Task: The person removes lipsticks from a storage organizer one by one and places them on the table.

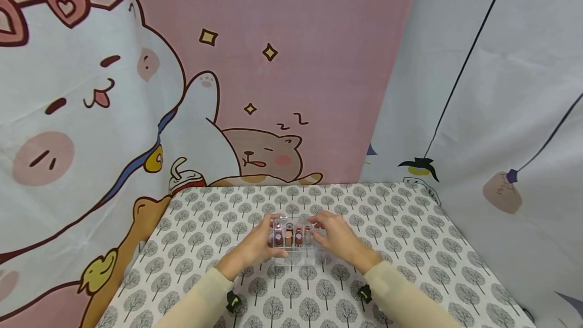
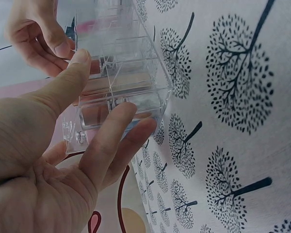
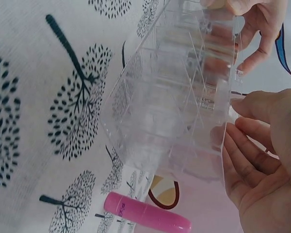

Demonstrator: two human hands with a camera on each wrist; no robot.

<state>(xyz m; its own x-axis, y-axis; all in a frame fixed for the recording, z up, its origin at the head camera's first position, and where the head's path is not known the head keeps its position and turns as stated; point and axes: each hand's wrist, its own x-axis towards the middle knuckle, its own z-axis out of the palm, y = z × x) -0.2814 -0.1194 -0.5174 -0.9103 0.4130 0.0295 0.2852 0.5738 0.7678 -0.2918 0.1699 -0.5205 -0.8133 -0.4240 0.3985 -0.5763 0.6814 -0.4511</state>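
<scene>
A clear plastic lipstick organizer [image 1: 296, 257] stands on the patterned cloth, divided into small compartments. Several lipsticks stand in its far rows; one has a peach-toned case [image 1: 288, 238], others have pinkish-brown tops [image 1: 298, 237]. My left hand [image 1: 259, 239] grips the organizer's left side, thumb at the near side and fingers curled round the far side. My right hand [image 1: 334, 234] is at the right side, bent fingertips and thumb right at the rim beside a lipstick [image 1: 307, 228]. I cannot tell whether they pinch it. In the right wrist view, the near compartments [image 3: 150, 107] hold nothing.
A bright pink tube [image 3: 145, 212] with dark lettering lies on the cloth beyond the organizer in the right wrist view. The table's tree-print cloth [image 1: 196, 267] reaches back to a cartoon-print curtain [image 1: 337, 90]. A pale curtain [image 1: 478, 115] hangs along the right side.
</scene>
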